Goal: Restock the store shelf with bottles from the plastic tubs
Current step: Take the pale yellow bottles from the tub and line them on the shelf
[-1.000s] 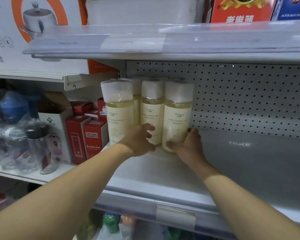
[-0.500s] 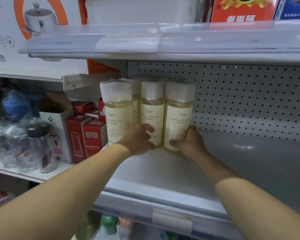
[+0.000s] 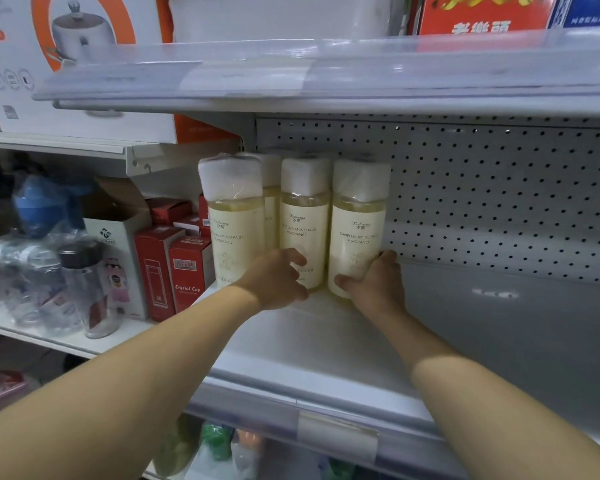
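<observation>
Fingers (image 3: 300, 259) of left hand (image 3: 274, 280) curl round base of middle bottle (image 3: 303, 223); right hand (image 3: 378, 282) wraps bottom of rightmost bottle (image 3: 357, 226), thumb across front, fingers behind. Both bottles upright on shelf (image 3: 326, 344), touching, w/ a third bottle (image 3: 234, 220) just left & another behind. Pegboard (image 3: 499, 202) at back. Red boxes (image 3: 174, 268) on next shelf left.

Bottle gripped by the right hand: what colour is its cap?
White, under clear shrink wrap; the bottle shows best in the head view.
</observation>
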`<action>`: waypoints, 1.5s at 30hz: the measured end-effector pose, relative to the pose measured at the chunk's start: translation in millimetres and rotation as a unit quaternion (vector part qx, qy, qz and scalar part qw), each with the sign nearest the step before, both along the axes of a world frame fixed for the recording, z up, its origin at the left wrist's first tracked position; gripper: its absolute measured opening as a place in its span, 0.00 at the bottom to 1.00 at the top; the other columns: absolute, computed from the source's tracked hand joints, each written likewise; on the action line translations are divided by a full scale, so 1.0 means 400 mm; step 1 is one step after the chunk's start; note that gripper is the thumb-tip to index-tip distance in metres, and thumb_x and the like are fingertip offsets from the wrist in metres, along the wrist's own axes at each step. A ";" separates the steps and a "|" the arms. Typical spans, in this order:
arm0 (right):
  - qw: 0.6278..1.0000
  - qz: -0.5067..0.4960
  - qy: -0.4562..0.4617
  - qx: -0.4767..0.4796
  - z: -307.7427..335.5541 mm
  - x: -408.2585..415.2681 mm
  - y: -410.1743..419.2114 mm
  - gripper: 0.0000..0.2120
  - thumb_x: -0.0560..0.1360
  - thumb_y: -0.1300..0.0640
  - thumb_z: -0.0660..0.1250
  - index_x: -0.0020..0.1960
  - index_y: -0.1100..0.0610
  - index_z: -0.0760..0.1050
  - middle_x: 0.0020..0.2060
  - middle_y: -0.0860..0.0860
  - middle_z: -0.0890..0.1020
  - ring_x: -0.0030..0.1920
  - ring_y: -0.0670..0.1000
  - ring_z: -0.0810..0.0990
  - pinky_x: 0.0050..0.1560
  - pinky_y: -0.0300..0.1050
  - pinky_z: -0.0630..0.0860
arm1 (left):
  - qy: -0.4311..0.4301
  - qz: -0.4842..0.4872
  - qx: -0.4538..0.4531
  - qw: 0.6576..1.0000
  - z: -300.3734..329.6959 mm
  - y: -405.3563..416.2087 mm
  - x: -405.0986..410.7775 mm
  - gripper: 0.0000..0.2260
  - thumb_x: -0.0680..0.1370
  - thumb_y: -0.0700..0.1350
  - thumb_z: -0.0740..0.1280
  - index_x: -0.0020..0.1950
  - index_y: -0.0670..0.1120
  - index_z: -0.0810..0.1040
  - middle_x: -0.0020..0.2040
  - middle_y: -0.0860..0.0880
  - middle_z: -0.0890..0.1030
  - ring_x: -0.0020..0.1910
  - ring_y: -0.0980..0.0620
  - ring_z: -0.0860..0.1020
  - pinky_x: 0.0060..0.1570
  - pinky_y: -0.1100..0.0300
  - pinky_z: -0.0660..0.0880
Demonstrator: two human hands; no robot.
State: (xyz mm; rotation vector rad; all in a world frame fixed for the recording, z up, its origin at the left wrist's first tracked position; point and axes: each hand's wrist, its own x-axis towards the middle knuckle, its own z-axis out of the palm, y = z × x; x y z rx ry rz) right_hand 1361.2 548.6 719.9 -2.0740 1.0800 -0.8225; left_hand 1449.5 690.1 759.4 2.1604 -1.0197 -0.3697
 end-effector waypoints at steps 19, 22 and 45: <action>1.000 0.004 0.011 0.011 0.010 -0.014 0.000 0.38 0.64 0.48 0.78 0.62 0.61 0.59 0.62 0.58 0.74 0.61 0.61 0.75 0.53 0.52 0.73 | -0.008 0.019 0.015 1.000 0.012 0.010 -0.027 0.24 0.72 0.38 0.72 0.67 0.48 0.72 0.51 0.51 0.76 0.55 0.48 0.77 0.56 0.56 0.76; 1.000 0.007 0.014 0.005 0.010 -0.016 -0.001 0.39 0.63 0.48 0.79 0.62 0.61 0.60 0.62 0.58 0.75 0.61 0.61 0.75 0.53 0.51 0.73 | 0.001 0.028 0.017 0.999 0.010 0.018 -0.025 0.23 0.73 0.39 0.71 0.67 0.49 0.71 0.53 0.50 0.76 0.55 0.48 0.77 0.56 0.55 0.76; 0.994 0.072 0.076 0.029 0.041 -0.115 0.064 0.45 0.67 0.50 0.76 0.72 0.61 0.52 0.67 0.60 0.64 0.67 0.62 0.67 0.65 0.56 0.70 | 0.013 0.062 0.012 0.998 0.057 0.143 -0.107 0.25 0.72 0.38 0.72 0.68 0.47 0.72 0.56 0.47 0.78 0.53 0.47 0.77 0.53 0.59 0.76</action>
